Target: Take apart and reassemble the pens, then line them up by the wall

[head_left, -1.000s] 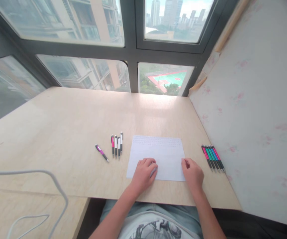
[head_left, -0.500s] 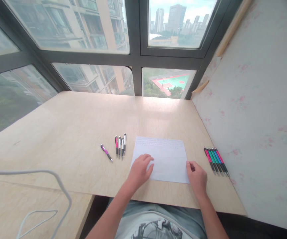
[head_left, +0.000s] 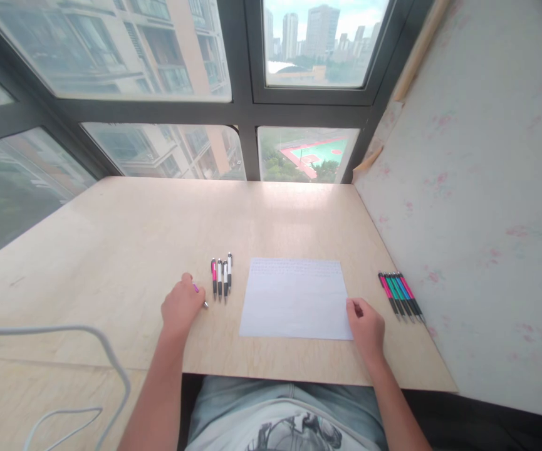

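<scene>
Left hand: the left hand (head_left: pixel 182 307) lies palm down on the table (head_left: pixel 125 238), fingers curled over the purple pen (head_left: pixel 200 295); whether it actually grips the pen cannot be told.
Purple pen: lies slantwise under the fingertips, only a bit of pink barrel and the dark tip showing at the hand's right side.
Right hand: the right hand (head_left: pixel 364 322) rests loosely curled on the table, thumb and forefinger at the lower right edge of the sheet of paper (head_left: pixel 295 299); a pinch on the sheet cannot be made out.
Sheet of paper: flat between the two hands, faint writing along its far edge.
Row of four pens: the row of four pens (head_left: pixel 221 277) lies side by side, just right of the left hand, near the sheet's left edge.
Bunch of coloured pens: the bunch of coloured pens (head_left: pixel 400 294) lies packed together, right of the right hand, close to the wall (head_left: pixel 477 188).
White cable: the white cable (head_left: pixel 40 327) loops across the near left corner.
Window: the window (head_left: pixel 158 144) stands behind the table's far edge.
</scene>
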`<state>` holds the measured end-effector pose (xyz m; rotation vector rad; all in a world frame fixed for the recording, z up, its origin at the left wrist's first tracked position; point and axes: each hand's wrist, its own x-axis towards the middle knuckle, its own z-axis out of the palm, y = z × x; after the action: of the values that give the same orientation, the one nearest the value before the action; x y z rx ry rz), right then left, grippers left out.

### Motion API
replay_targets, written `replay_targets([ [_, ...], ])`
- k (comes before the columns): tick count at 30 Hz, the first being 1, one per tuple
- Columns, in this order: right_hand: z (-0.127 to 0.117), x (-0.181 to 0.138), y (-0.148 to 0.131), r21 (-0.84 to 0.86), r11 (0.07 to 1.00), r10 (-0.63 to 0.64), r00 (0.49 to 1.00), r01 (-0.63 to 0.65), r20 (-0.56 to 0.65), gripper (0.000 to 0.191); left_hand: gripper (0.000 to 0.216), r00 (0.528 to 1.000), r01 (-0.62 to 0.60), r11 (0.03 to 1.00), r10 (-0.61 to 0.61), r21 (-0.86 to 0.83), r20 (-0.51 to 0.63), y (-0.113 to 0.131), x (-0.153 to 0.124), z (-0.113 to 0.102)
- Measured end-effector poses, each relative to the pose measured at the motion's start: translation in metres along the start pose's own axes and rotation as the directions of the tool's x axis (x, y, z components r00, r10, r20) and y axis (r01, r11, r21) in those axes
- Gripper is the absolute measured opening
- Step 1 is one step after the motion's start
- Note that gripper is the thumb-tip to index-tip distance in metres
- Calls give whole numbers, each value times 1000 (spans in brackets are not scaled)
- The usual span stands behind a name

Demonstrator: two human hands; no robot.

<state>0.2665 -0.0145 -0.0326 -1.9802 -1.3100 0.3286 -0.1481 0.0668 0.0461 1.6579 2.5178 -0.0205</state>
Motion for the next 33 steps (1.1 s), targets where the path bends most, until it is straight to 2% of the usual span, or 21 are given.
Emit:
replay_targets([
  [5,-2,0,-4,66,998,7,1000,-6,-7,35,33,1000,9,998,-8,-62,16,-4,10,-1],
  [8,-4,0,-7,106,994,22,1000,-20,-13,34,35,998,51,938,-56,-344,-6,-12,9,-4],
  [9,-5,0,-8,121,992,31,999,-29,-15,33,37,999,47,863,-54,-504,2,-13,6,-4],
  [10,-5,0,-9,136,990,42,999,-39,-17,33,41,1000,24,729,-22,-684,11,-11,0,-4],
  [11,-6,1,-9,149,987,55,998,-51,-21,33,45,998,9,553,41,-833,38,-7,-6,-2],
  [13,-6,1,-10,175,981,85,996,-78,-33,32,52,982,30,224,174,-974,70,11,-25,4],
  [14,-7,2,-10,191,977,103,994,-93,-41,32,52,974,53,101,215,-994,74,23,-36,8],
  [16,-7,3,-9,236,964,141,988,-124,-55,31,48,952,118,-43,288,-992,100,53,-60,19],
  [19,-10,5,-7,326,931,193,979,-163,-62,32,42,885,260,-178,437,-949,161,97,-91,34],
  [21,-13,4,-8,363,916,208,976,-173,-58,33,40,825,360,-236,533,-903,189,119,-106,42],
  [24,-16,-2,-18,360,918,191,981,-165,-39,33,35,775,444,-270,594,-854,215,135,-116,49],
  [26,-14,-10,-31,354,924,144,989,-144,27,32,35,771,464,-275,594,-842,231,138,-117,52],
  [28,-10,-19,-48,372,921,60,986,-115,156,31,35,782,466,-280,575,-839,243,137,-116,54],
  [30,-4,-29,-66,391,918,-43,960,-71,276,28,35,794,457,-282,557,-844,244,134,-116,56],
  [33,4,-38,-86,417,908,-135,919,-35,371,25,33,810,419,-280,545,-864,216,132,-115,57],
])
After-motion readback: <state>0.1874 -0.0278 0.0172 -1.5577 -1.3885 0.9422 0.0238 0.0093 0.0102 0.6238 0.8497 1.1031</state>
